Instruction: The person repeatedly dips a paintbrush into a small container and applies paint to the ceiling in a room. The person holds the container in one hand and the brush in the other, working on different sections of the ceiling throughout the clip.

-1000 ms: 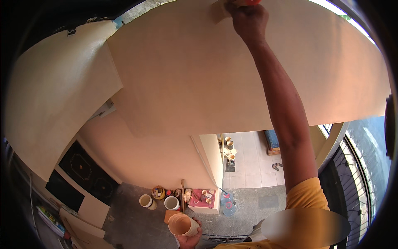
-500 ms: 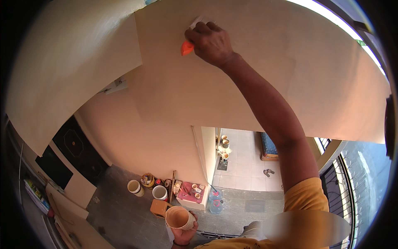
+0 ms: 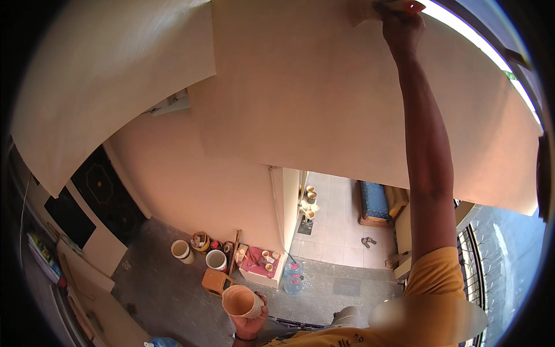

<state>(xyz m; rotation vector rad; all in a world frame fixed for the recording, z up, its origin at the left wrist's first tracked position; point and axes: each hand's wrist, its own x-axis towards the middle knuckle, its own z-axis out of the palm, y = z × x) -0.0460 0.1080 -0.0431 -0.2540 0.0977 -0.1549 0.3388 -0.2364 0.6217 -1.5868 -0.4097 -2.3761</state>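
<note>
High up against the peach wall point(image 3: 306, 87), my right hand point(image 3: 403, 32) is closed round a paintbrush point(image 3: 408, 6) with an orange-red handle. Its bristles, blurred by motion, point left and appear to meet the painted surface. Low in the view, my left hand point(image 3: 252, 324) wraps round the side of a beige paint pot point(image 3: 241, 302). The pot is tilted so that its peach-coloured inside shows; how much paint it holds I cannot tell.
Far below on the grey floor stand several buckets point(image 3: 216, 260), an orange crate point(image 3: 216, 282), a red-topped box point(image 3: 260, 279) with small cups, and large water bottles point(image 3: 293, 283). A blue-cushioned seat point(image 3: 374, 201) stands through an opening. Black railings point(image 3: 473, 266) line the right.
My right hand has swept the paintbrush up and to the right along the wall, its handle turning to point right. My left hand still holds the paint pot, slightly lower and further left in view.
</note>
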